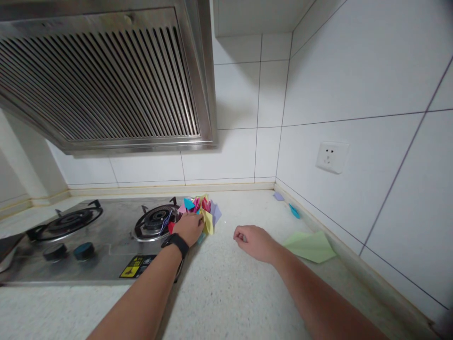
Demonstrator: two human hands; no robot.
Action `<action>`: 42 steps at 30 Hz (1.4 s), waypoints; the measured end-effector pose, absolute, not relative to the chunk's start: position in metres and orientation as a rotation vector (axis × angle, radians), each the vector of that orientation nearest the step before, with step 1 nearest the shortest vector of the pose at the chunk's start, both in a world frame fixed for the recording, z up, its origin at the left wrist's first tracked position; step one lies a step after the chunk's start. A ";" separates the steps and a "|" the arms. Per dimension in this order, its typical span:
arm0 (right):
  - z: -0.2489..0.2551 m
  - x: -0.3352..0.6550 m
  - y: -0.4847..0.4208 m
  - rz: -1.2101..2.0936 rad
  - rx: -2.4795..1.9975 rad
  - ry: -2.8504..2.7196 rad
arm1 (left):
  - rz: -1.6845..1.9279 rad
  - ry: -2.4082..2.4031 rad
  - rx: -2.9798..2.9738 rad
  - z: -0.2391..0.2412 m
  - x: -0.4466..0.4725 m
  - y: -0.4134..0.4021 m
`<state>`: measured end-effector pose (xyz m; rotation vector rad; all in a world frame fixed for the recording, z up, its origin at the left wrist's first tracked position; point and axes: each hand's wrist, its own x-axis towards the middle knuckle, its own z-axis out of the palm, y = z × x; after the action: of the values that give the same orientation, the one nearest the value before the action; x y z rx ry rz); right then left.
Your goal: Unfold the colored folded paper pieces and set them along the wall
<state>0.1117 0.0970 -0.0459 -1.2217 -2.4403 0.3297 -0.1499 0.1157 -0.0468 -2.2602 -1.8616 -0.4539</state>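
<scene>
A bunch of crumpled and folded coloured paper (208,221) in pink, red, yellow, blue and purple lies at the right edge of the gas stove. My left hand (190,228), with a black band on its wrist, is closed on the near side of this bunch. Its fingertips are partly hidden among the sheets. To the right, my right hand (254,242) is held loosely curled over the pale speckled counter (226,293), apart from the bunch. What its fingers hold, if anything, cannot be made out. Just beyond that wrist lies a light green paper sheet (311,246).
The steel gas stove (116,252) has two burners and knobs on the left. Along the right wall lie a small blue paper piece (294,211) and a purple one (278,195). A range hood (106,85) hangs overhead, and a socket (331,157) is on the tiles.
</scene>
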 end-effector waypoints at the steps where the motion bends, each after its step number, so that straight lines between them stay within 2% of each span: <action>1: -0.046 0.112 0.096 0.352 -1.202 -2.463 | -0.456 -1.862 -2.260 -0.047 -0.150 0.115; 16: -0.048 0.119 0.098 0.516 -1.128 -2.441 | -0.472 -1.885 -2.263 -0.051 -0.159 0.117; 23: -0.049 0.119 0.099 0.461 -1.086 -2.428 | -0.853 -1.782 -2.180 -0.040 -0.155 0.109; 29: -0.047 0.116 0.103 0.491 -1.080 -2.166 | -1.089 -1.713 -2.238 -0.029 -0.135 0.092; 34: -0.042 0.114 0.102 0.587 -0.980 -1.921 | -1.049 -1.462 -2.456 -0.027 -0.117 0.079; 42: -0.043 0.111 0.097 0.498 -0.822 -2.140 | -0.879 -1.136 -2.699 -0.030 -0.099 0.069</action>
<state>0.1110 0.0973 -0.0427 -0.8222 -2.1401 0.4981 -0.0990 0.0685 -0.0298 -2.6986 -1.1356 -0.8794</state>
